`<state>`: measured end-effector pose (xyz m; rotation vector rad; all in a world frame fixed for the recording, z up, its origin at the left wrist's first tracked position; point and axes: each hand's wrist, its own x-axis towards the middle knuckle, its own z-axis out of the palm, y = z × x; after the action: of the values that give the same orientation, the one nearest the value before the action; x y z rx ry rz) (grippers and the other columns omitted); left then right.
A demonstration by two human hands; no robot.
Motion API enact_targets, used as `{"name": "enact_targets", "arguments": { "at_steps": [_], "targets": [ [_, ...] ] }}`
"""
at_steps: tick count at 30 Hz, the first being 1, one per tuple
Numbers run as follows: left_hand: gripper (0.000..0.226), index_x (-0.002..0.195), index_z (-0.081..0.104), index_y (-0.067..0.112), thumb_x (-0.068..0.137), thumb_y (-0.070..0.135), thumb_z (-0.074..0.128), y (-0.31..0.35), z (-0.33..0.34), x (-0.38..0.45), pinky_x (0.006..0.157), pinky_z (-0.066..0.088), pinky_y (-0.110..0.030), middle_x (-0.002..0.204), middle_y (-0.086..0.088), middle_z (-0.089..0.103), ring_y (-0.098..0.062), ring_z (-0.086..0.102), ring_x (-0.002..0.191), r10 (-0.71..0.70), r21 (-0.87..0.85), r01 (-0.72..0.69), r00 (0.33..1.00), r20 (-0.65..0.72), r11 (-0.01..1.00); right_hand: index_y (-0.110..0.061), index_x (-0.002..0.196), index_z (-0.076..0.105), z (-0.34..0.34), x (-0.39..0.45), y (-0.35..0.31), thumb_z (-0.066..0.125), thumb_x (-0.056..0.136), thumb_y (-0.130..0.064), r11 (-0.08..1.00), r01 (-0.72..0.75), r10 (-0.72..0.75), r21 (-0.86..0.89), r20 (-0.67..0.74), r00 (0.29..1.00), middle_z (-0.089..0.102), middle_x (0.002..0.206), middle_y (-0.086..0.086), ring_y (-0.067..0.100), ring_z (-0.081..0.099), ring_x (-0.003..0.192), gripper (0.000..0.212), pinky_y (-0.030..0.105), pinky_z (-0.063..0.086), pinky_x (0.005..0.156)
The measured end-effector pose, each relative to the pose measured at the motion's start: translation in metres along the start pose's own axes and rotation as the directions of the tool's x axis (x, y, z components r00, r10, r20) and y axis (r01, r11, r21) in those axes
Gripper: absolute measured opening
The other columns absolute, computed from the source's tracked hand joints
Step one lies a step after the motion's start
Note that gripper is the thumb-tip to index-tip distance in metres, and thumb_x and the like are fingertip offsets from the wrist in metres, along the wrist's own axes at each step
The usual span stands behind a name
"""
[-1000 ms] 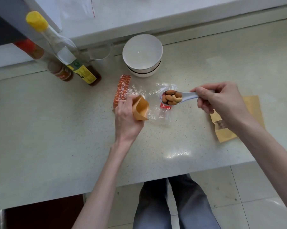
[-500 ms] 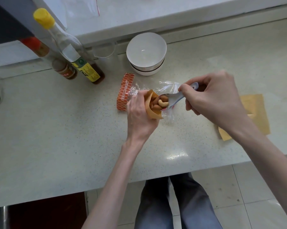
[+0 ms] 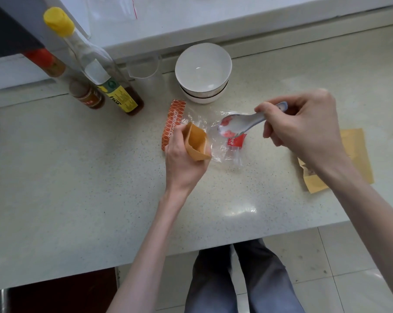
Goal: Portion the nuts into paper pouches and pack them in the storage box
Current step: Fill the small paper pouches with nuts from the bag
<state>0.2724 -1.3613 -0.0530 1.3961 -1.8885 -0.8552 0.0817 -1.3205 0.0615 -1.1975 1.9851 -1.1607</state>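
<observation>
My left hand (image 3: 184, 161) grips a small brown paper pouch (image 3: 196, 142), its mouth open and turned toward the right. My right hand (image 3: 304, 127) pinches the handle of a white ceramic spoon (image 3: 238, 124) whose bowl is empty and hovers just right of the pouch. Under the spoon lies a clear plastic snack bag (image 3: 224, 143) with an orange printed end (image 3: 173, 123) and a red label. The nuts inside the pouch are hidden from view.
Stacked white bowls (image 3: 203, 73) stand behind the bag. Two sauce bottles (image 3: 114, 86) and a clear measuring cup (image 3: 145, 71) stand at the back left. More brown pouches (image 3: 356, 152) lie on the counter (image 3: 78, 177) under my right forearm. The counter edge runs close to my legs.
The spoon went from full of nuts, tipped into the pouch mouth, to empty and drawn back to the right. My left hand kept hold of the pouch.
</observation>
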Motion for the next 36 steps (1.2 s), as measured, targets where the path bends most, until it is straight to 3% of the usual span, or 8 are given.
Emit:
{"name": "enact_targets", "arguments": {
  "at_steps": [4,8,13,19,24,28,33,36],
  "targets": [
    [0.044,0.109,0.050,0.015,0.079,0.027,0.080,-0.024,-0.020,0.013,0.052,0.042,-0.013,0.081,0.002,0.059,-0.001,0.054,0.062,-0.189,-0.076,0.189,0.982,0.011,0.979,-0.015,0.072,0.074,-0.004,0.008,0.044,0.059,0.081,-0.014,0.990,-0.117,0.110,-0.076,-0.094,0.989,0.063,0.046,-0.005,0.008,0.053,0.033,0.017,0.018,0.043,0.038],
    [0.039,0.106,0.048,0.023,0.080,0.022,0.076,-0.043,-0.039,0.026,0.057,0.042,-0.016,0.085,0.007,0.059,-0.003,0.054,0.070,-0.327,-0.039,0.327,0.945,-0.011,0.944,-0.013,0.079,0.075,-0.007,0.006,0.083,0.058,0.082,-0.016,0.966,-0.215,0.196,-0.143,-0.137,0.971,0.064,0.047,-0.005,0.008,0.055,0.035,0.017,0.021,0.050,0.040],
    [0.044,0.119,0.051,0.018,0.081,0.026,0.072,-0.049,-0.039,0.042,0.062,0.038,-0.019,0.104,0.002,0.061,-0.015,0.057,0.093,-0.473,0.029,0.473,0.877,0.083,0.881,-0.010,0.080,0.075,0.005,0.005,0.097,0.060,0.085,-0.015,0.963,-0.219,0.212,-0.158,-0.060,0.975,0.063,0.048,0.001,0.006,0.053,0.035,0.017,0.013,0.041,0.038],
    [0.038,0.114,0.053,0.019,0.080,0.026,0.070,-0.038,-0.024,0.049,0.059,0.038,-0.021,0.087,0.009,0.055,-0.008,0.053,0.080,-0.487,0.045,0.487,0.859,0.158,0.872,-0.007,0.076,0.075,0.030,0.012,0.085,0.060,0.087,-0.011,0.963,-0.269,0.267,0.030,0.067,0.961,0.062,0.052,0.012,0.014,0.048,0.038,0.019,0.021,0.038,0.040],
    [0.030,0.105,0.058,0.017,0.079,0.022,0.070,-0.033,-0.027,0.047,0.071,0.051,-0.033,0.091,-0.001,0.063,-0.016,0.060,0.082,-0.567,-0.139,0.605,0.789,0.238,0.784,-0.014,0.075,0.075,0.022,0.016,0.066,0.062,0.090,-0.019,0.980,-0.141,0.135,0.141,0.048,0.990,0.062,0.052,0.007,0.016,0.047,0.039,0.020,0.021,0.035,0.041],
    [0.011,0.075,0.056,0.015,0.078,0.010,0.066,-0.028,-0.028,0.043,0.056,0.044,-0.030,0.070,-0.004,0.054,-0.016,0.052,0.064,-0.613,-0.274,0.694,0.718,0.330,0.666,-0.018,0.076,0.074,0.012,0.018,0.054,0.060,0.091,-0.012,0.995,-0.090,0.083,0.050,0.134,0.988,0.059,0.048,0.003,0.013,0.044,0.040,0.021,0.019,0.036,0.042],
    [0.020,0.070,0.054,0.016,0.076,0.001,0.066,-0.022,-0.021,0.037,0.051,0.046,-0.026,0.063,0.001,0.057,-0.012,0.055,0.059,-0.514,-0.276,0.605,0.789,0.338,0.747,-0.013,0.057,0.067,0.021,0.018,0.055,0.046,0.083,-0.001,0.992,-0.068,0.088,-0.105,0.197,0.976,0.057,0.042,-0.002,0.007,0.044,0.035,0.036,0.018,0.032,0.036],
    [0.020,0.072,0.055,0.019,0.079,0.004,0.067,-0.023,-0.016,0.036,0.057,0.049,-0.028,0.066,0.003,0.057,-0.012,0.056,0.061,-0.495,-0.236,0.584,0.798,0.344,0.777,-0.001,0.063,0.068,0.034,0.020,0.064,0.046,0.083,0.000,0.985,-0.022,0.060,-0.173,0.216,0.975,0.061,0.049,0.009,0.015,0.047,0.038,0.029,0.031,0.034,0.037]
  ]
}}
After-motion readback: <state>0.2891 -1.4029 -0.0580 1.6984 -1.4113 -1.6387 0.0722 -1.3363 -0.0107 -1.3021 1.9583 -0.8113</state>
